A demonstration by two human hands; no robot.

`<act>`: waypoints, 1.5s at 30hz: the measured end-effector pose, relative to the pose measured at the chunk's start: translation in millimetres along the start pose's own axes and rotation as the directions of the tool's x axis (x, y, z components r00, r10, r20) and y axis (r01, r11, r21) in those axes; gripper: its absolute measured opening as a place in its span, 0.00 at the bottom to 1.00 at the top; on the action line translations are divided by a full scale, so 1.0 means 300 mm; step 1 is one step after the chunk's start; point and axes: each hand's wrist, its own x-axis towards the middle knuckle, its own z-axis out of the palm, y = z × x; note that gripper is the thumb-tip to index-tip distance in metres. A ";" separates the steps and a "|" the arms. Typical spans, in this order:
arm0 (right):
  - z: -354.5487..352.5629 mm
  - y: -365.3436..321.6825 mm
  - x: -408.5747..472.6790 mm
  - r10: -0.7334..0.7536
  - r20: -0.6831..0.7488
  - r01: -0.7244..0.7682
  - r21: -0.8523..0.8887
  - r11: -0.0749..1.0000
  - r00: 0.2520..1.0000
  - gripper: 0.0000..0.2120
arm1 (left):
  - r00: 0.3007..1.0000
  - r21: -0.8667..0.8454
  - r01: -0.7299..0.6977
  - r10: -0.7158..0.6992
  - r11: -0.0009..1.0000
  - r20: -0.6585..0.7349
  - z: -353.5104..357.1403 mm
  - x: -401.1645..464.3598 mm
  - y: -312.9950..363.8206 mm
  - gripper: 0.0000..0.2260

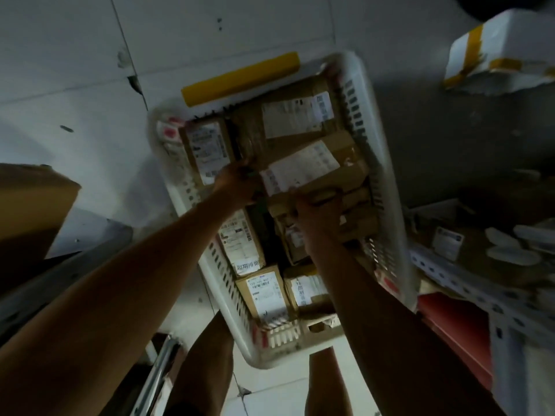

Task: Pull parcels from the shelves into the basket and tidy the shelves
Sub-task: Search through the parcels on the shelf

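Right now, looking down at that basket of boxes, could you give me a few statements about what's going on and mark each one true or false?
1. The white basket holds many cardboard boxes with printed labels. True.
2. Both hands are down in the basket, at the boxes. True: the left hand and the right hand both touch the labelled box on top of the pile.
3. The basket's handle is red. False: it is yellow.
4. The basket is empty at the end near the person's legs. False: boxes fill that end too.
5. A white parcel with yellow tape lies outside the basket, at upper right. True.
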 end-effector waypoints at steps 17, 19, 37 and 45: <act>-0.112 -0.131 -0.052 -0.069 0.149 0.151 -0.662 0.734 0.986 0.18 | 0.939 0.709 -0.339 0.269 0.618 0.214 -0.017 -0.150 -0.012 0.21; -0.127 -0.255 -0.177 -0.170 0.234 0.290 -0.763 0.578 0.957 0.18 | 0.908 0.795 -0.377 0.362 0.476 0.214 -0.047 -0.241 0.046 0.23; -0.252 -0.396 -1.432 -0.293 0.872 0.377 -0.443 -0.814 0.392 0.20 | 0.852 0.932 -0.042 0.500 0.361 -0.155 -0.383 -1.504 0.080 0.19; -0.392 -0.092 -1.804 0.072 0.993 0.269 0.043 -0.962 0.098 0.21 | 0.700 0.735 0.244 0.410 0.633 -0.585 -0.412 -1.947 -0.441 0.18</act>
